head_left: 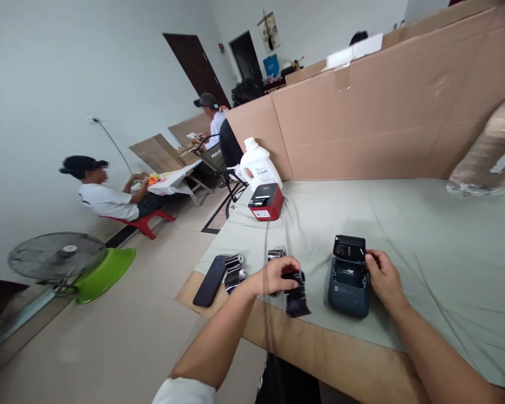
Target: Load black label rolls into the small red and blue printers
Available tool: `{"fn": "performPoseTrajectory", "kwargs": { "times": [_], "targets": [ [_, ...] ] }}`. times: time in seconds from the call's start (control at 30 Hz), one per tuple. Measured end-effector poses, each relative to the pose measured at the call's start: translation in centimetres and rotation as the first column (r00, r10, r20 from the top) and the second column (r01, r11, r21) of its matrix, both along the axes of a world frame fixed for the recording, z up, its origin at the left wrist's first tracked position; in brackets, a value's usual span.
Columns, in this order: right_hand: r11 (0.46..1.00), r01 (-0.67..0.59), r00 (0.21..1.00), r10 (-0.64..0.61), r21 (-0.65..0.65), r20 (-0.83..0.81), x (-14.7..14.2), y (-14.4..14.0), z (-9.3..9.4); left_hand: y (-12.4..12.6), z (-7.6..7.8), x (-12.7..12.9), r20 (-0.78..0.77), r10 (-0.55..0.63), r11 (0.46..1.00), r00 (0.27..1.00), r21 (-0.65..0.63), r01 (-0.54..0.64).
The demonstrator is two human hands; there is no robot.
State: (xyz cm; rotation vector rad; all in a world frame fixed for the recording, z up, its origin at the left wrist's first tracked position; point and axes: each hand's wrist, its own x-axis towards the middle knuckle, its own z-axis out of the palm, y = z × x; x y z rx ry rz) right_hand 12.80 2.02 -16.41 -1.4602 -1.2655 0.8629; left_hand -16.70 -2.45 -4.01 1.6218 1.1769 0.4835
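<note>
My left hand (278, 276) is closed around a small roll of black, shiny material (297, 300) whose loose end hangs down over the table edge side. Beside and partly behind that hand stands another black roll (276, 255). To its left lie more small black rolls (234, 275) with pale cores. My right hand (382, 275) pinches the right edge of the raised lid of a dark blue portable printer (348, 297). The printer's lid (349, 247) is tipped back, and its paper bay shows.
A dark phone (210, 281) lies at the table's left front corner. Further back are a red and black label printer (266, 202) and a white jug (258, 163). A cardboard wall (362, 129) closes the back; a wrapped bundle (483, 151) leans at right. Two people sit at left.
</note>
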Motion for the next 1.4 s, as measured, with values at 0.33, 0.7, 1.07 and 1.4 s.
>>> {"fn": "performPoseTrajectory", "kwargs": {
  "times": [0.33, 0.7, 1.07, 1.4],
  "targets": [
    [1.0, 0.019, 0.999, -0.019, 0.002, 0.037, 0.0, -0.1, -0.1, -1.6, -2.0, -8.6, -0.71, 0.191, 0.979, 0.678, 0.185, -0.082],
    [1.0, 0.018, 1.0, -0.018, 0.005, 0.02, -0.1, 0.0, 0.1, 0.5, -3.1, -15.7, -0.893, 0.363, 0.931, 0.265, 0.34, -0.13],
    [1.0, 0.018, 1.0, -0.018, 0.009, 0.016, -0.2, 0.1, -0.1, 0.7, -4.5, -15.9, -0.92, 0.315, 0.949, 0.235, 0.297, -0.108],
    [1.0, 0.004, 1.0, -0.004, 0.029, 0.001, -0.1, 0.1, -0.3, 1.3, -3.3, -13.6, -0.911, 0.363, 0.93, 0.194, 0.34, -0.141]
  ]
}}
